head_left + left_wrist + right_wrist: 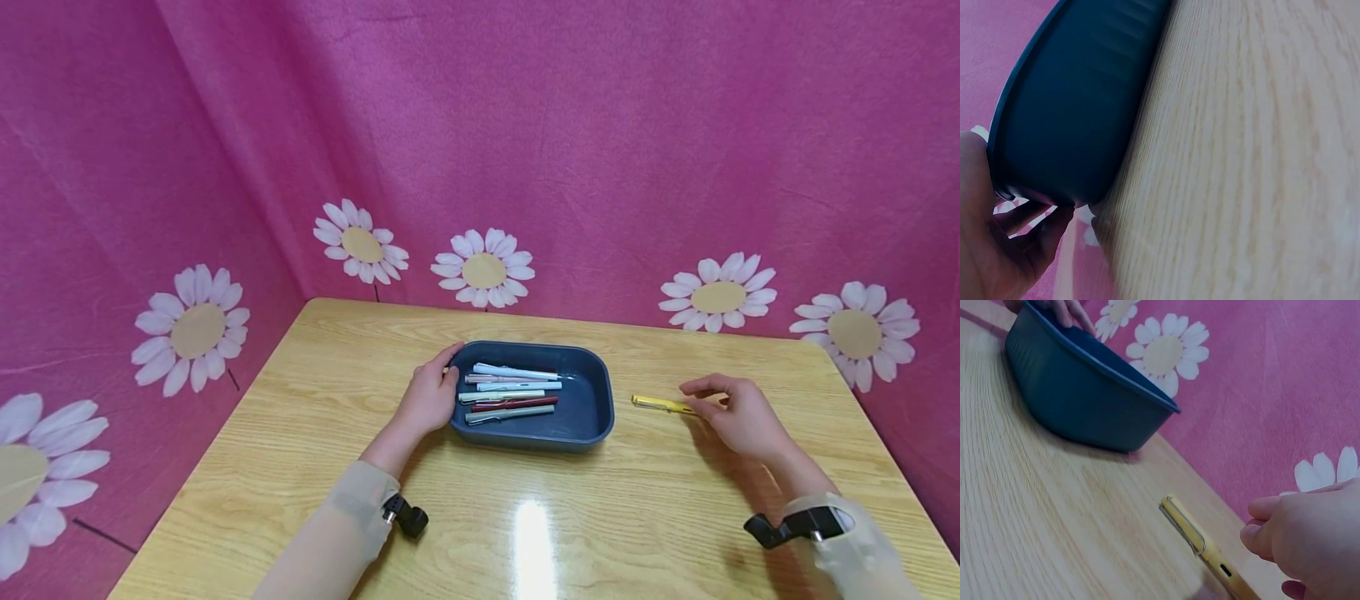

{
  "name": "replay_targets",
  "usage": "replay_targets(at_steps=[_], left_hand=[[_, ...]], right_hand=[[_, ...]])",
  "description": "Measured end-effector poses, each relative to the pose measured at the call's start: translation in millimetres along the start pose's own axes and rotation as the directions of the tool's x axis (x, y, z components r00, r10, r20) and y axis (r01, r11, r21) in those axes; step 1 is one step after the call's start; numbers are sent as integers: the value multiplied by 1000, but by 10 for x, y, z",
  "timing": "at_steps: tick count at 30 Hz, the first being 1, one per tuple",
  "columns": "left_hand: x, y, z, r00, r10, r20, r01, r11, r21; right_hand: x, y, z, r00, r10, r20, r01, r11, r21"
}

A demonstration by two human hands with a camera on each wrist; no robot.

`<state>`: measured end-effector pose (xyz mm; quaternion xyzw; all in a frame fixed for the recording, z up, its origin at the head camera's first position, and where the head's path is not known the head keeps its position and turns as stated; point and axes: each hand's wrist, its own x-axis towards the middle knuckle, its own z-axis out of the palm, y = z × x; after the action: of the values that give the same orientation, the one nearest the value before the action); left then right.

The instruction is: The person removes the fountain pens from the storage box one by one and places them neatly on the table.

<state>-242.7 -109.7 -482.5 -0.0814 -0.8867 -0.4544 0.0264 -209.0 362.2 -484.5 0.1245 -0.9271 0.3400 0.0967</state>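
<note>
My left hand (pixel 427 398) grips the left end of a dark blue-grey plastic box (pixel 585 400), with the thumb at its rim. In the left wrist view the fingers (pixel 1054 234) bend against the box's end wall. Several capped pens (pixel 517 396) lie side by side in the box: white, pale blue, pink, pale green, dark red and grey. To the right of the box, a yellow pen (pixel 1194 534) with a wire clip lies on the table. Just over its right end is my right hand (pixel 738 412), loosely bent; the right wrist view shows the fingertips apart from the pen.
The wooden table (pixel 465 517) reaches back to a pink curtain (pixel 600 150) printed with large white daisies, which also runs along the left side. Each wrist wears a black camera mount (pixel 405 515). Light glares on the table's near middle.
</note>
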Motion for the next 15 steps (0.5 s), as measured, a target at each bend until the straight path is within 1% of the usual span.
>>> replay_targets(at_steps=[6,11,15], left_hand=[[-5,0,6,1000,-8,3,8,1000,-1],[-16,20,2,1000,-13,1,13,1000,3],[-16,25,0,1000,-23,3,23,1000,1]], right_hand=[[40,-121,-8,998,-58,-21,58,998,11],[65,-264,-15,997,-75,-21,76,996,36],[94,-357,-11,996,-86,-5,86,994,65]])
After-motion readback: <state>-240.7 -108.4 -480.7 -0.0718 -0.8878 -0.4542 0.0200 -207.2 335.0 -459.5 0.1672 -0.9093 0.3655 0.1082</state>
